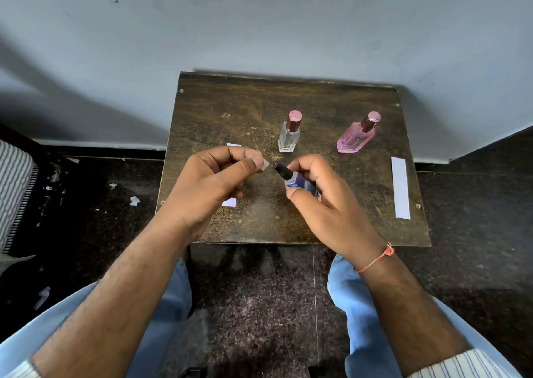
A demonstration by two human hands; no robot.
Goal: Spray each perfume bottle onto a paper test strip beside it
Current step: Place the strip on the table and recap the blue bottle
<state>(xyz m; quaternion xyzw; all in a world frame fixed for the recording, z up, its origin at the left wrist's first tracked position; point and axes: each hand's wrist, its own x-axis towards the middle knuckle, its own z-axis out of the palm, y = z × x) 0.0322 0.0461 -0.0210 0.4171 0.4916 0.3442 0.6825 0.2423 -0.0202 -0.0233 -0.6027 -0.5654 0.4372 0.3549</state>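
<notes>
**Ops:** Where am I in the job? Start from the big things.

**Me:** I'm at the table [230,103], set against the wall. Three bottles are in play. Far and about centre stands the clear bottle [288,138], upright, with its pink cap on. Far right stands the pink bottle [356,139], also capped. Neither looks touched, as far as I can judge.

**Ops:** And the third?

**Me:** My right hand [326,201] is wrapped around the blue bottle [298,183], held above the middle of the table and tilted, with its black nozzle [280,170] bare and aimed left. My left hand [213,181] is closed, thumb and fingers pinching something small and pale just beside the nozzle. It could be the clear cap [265,164], but I can't tell for sure.

**Ops:** Strips?

**Me:** One white strip [401,188] lies flat at the right edge, near the pink bottle. Another strip [230,203] lies on the left, mostly hidden under my left hand; only its two ends show. I can't find a third for the clear bottle.

**Ops:** So, progress?

**Me:** Early, I'd say. The blue bottle seems opened and ready, but I see no spray and can't make out any wet mark on either strip. Two capped bottles are left after this one.
</notes>
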